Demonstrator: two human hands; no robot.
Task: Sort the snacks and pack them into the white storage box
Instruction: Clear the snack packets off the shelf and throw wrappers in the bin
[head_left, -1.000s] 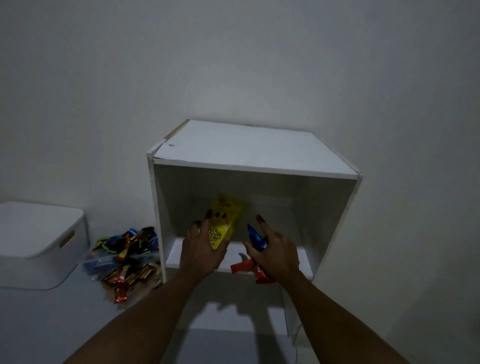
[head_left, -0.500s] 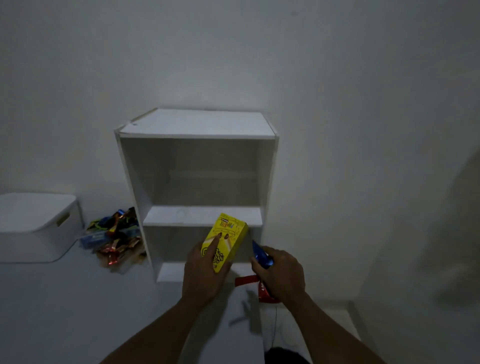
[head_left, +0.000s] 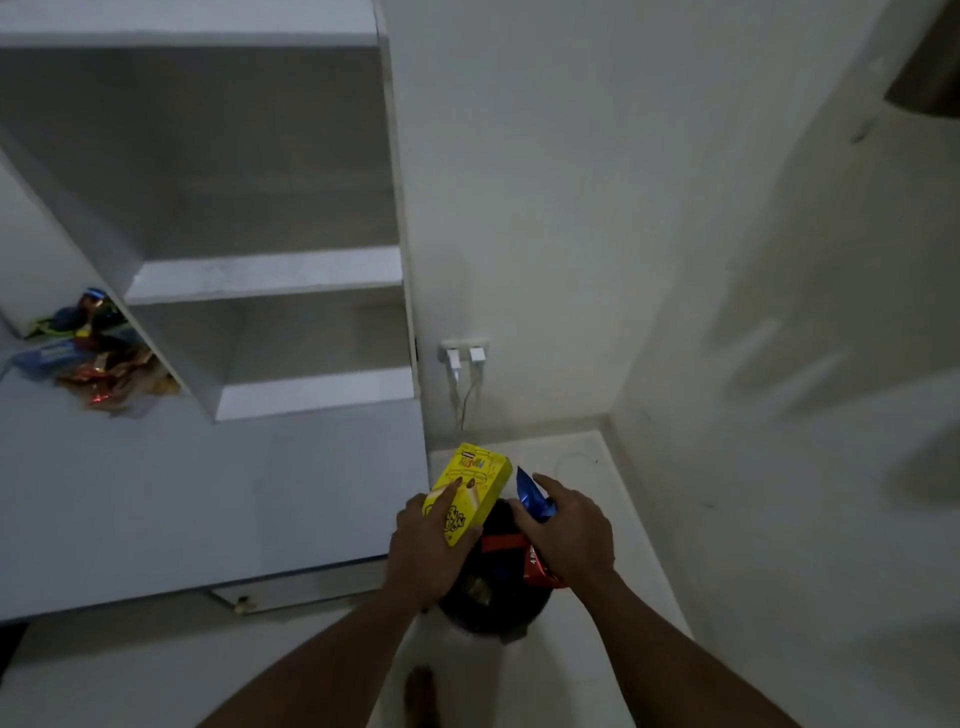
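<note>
Left hand (head_left: 426, 556): grasping the yellow snack box (head_left: 470, 491), index finger laid along its face.
Right hand (head_left: 571, 535): clenched round a blue wrapper (head_left: 535, 499) and a red packet (head_left: 540, 569) together.
Beneath my hands: a dark round object (head_left: 493, 603) on the floor; I cannot tell what it is.
Just changed: a second ago both hands were inside the white shelf unit (head_left: 260, 275); now they are drawn back past the tabletop (head_left: 208, 493) edge, loads intact.
Meaning: collecting looks done; carrying to the box comes next, I judge.
Storage box: out of view now. Earlier it stood far left, beyond the snack pile (head_left: 88, 353) beside the shelf.
Newly seen: a wall socket (head_left: 465, 356) with two white plugs.
</note>
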